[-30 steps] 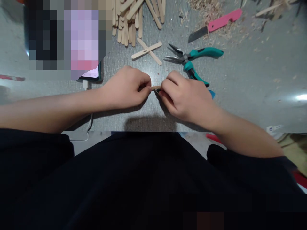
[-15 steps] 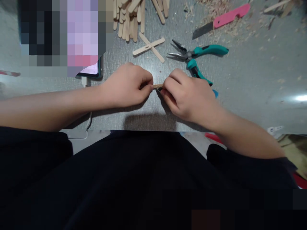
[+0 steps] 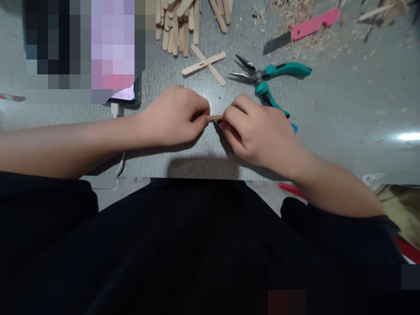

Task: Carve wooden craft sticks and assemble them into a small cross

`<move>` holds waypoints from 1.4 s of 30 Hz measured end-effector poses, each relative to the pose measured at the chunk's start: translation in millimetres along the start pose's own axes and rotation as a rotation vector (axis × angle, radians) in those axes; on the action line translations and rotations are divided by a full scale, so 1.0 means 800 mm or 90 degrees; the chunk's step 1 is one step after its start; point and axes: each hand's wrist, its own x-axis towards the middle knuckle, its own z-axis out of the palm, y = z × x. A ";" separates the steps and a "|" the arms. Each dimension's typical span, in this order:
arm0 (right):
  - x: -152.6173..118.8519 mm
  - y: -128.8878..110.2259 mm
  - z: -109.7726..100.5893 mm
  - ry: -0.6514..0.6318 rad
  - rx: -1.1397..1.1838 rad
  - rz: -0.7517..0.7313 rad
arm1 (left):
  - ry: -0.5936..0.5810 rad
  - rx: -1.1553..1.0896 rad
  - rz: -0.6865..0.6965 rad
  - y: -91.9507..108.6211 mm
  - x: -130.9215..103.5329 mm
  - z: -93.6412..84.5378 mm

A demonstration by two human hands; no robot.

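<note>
Between thumb and fingers, my left hand [image 3: 183, 116] pinches a narrow wooden craft stick [image 3: 215, 118], seen edge-on just above the table. My right hand [image 3: 254, 127] is closed at the stick's other end, round what looks like a craft knife; its thin dark tip [image 3: 217, 124] shows under the stick. A blue end [image 3: 295, 128] sticks out behind that hand, perhaps the same tool's handle. Most of the tool and both stick ends are hidden by my fingers. Two crossed craft sticks [image 3: 205, 64], one with a slit in it, lie beyond my hands.
Teal-handled long-nose pliers [image 3: 259, 75] lie spread beyond my right hand. A pink-handled folding saw or knife [image 3: 315, 25] rests by wood shavings [image 3: 295, 11]. A pile of craft sticks [image 3: 179, 33] is at the back. A phone [image 3: 137, 94] with a white cable [image 3: 115, 109] sits left.
Both hands keep nearly the same grip and place. The view has shifted very slightly; nothing on the table has visibly moved.
</note>
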 end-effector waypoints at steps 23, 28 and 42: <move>-0.009 -0.022 0.008 0.039 -0.001 0.061 | -0.026 0.070 0.013 0.003 -0.007 0.011; -0.008 -0.021 0.010 0.044 -0.003 0.060 | -0.012 0.056 0.015 0.003 -0.007 0.011; -0.001 -0.010 0.016 0.077 0.023 0.030 | -0.014 0.053 -0.009 0.009 -0.007 0.007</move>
